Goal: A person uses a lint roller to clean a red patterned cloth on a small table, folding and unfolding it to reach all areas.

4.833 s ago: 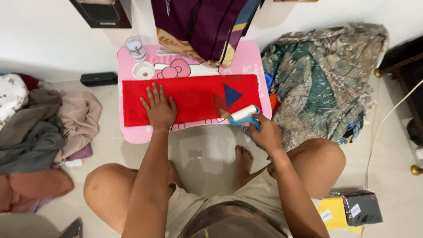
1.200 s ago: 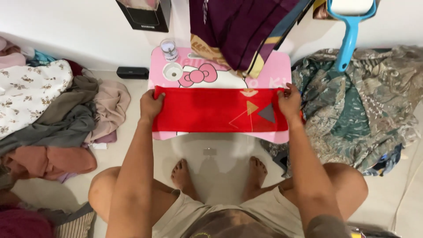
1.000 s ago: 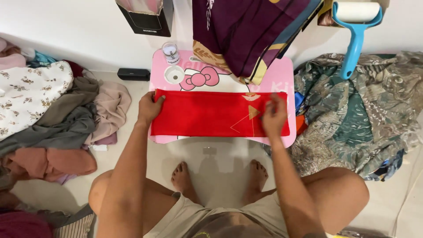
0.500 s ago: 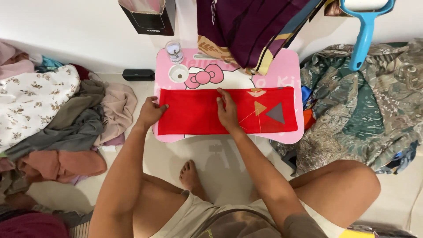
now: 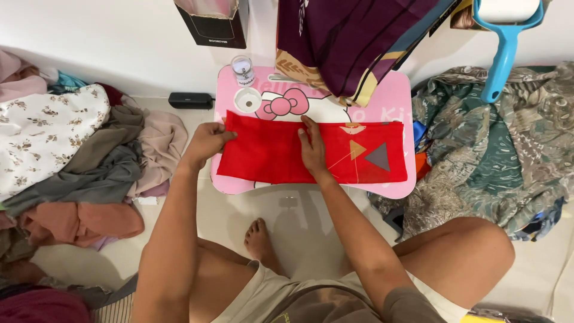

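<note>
A red cloth [image 5: 269, 157] with small triangle prints lies folded into a long strip across a small pink table [image 5: 394, 98]. My left hand [image 5: 206, 140] pinches the strip's left end at the table's left edge. My right hand [image 5: 312, 149] lies flat, palm down, on the middle of the cloth. The grey and tan triangles show on the right part of the strip.
A dark purple patterned cloth [image 5: 353, 42] hangs over the table's back. A small clear cup [image 5: 242, 70] and a white round lid [image 5: 247, 100] sit at its back left. A blue lint roller [image 5: 505, 36] leans at right. Heaps of clothes lie left [image 5: 78, 161] and right [image 5: 496, 149].
My right hand slid from the strip's right end to its middle, pressing it flat. My left hand kept hold of the left end. Earlier, my right hand held the lint roller.
</note>
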